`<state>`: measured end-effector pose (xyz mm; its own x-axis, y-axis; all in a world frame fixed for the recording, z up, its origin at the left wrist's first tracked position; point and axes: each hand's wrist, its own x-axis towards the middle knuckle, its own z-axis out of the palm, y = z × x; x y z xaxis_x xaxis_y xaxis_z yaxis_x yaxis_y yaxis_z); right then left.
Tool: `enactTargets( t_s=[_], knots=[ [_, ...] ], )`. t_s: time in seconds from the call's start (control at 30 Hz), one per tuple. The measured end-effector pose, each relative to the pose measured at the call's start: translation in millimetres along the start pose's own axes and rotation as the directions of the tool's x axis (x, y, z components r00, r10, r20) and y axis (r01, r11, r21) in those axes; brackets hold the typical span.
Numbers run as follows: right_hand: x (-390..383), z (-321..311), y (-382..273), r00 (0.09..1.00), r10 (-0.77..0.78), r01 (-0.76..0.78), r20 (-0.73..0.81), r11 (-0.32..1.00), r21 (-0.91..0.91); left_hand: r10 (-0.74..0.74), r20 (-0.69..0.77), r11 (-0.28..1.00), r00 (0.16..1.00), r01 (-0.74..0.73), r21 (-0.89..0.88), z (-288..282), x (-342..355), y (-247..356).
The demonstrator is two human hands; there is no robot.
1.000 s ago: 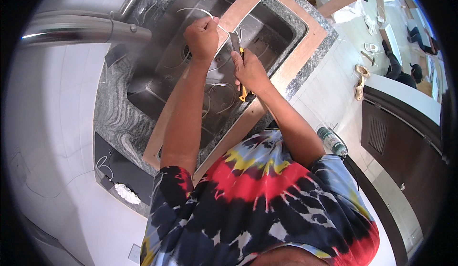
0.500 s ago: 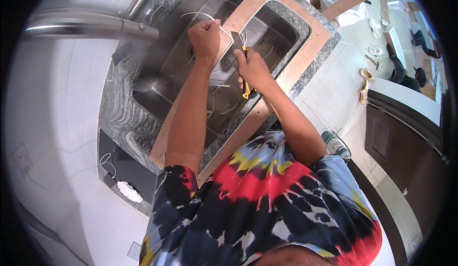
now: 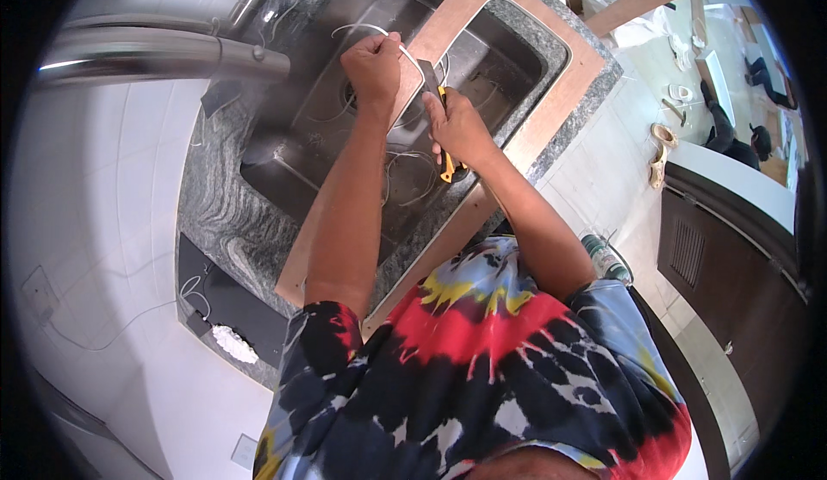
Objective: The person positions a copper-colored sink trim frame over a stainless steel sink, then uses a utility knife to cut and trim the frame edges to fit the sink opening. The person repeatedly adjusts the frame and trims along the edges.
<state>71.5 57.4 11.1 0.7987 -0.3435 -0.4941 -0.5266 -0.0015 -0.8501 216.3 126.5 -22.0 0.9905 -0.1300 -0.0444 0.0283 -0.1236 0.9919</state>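
Note:
A wooden panel (image 3: 554, 114) with a rounded cutout lies tilted across the steel sink (image 3: 289, 170). A thin white strip (image 3: 412, 60) runs at the cutout's left edge, and its loose end curls out beyond my left hand (image 3: 373, 71). That hand is closed, pinching the strip between thumb and fingers. Wrapped in my right hand (image 3: 462, 127) is a yellow and black utility knife (image 3: 446, 168). Its blade extends up beside the strip and the panel edge; whether it touches them I cannot tell.
Offcuts of white strip (image 3: 409, 174) lie in the sink. Grey stone countertop (image 3: 215, 213) surrounds it, with a large metal pipe (image 3: 172, 54) at the left. Sandals (image 3: 662, 153) and a hammer (image 3: 674, 111) are on the floor at right, where another person (image 3: 741, 144) is low down.
Both hands keep their grips and nearly the same positions on the strip and utility knife. The whole view has shifted slightly.

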Motion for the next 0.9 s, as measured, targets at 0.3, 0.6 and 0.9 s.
enactTargets(
  t_s=[0.3, 0.6, 0.9],
  knots=[
    [4, -5, 7, 1.0, -0.014, 0.012, 0.023, 0.998, 0.063, 0.134, 0.233, 0.763, 0.963, -0.25, 0.596, -38, 2, -3],
    [-1, -9, 6, 0.999, 0.004, -0.011, 0.039, 0.983, 0.185, 0.142, 0.24, 0.724, 0.96, -0.266, 0.636, -1, -51, 37],
    [2, -9, 13, 0.999, -0.02, 0.025, -0.049, 0.996, 0.089, 0.052, 0.242, 0.848, 0.969, -0.171, 0.501, 9, -38, 26]
  ],
)
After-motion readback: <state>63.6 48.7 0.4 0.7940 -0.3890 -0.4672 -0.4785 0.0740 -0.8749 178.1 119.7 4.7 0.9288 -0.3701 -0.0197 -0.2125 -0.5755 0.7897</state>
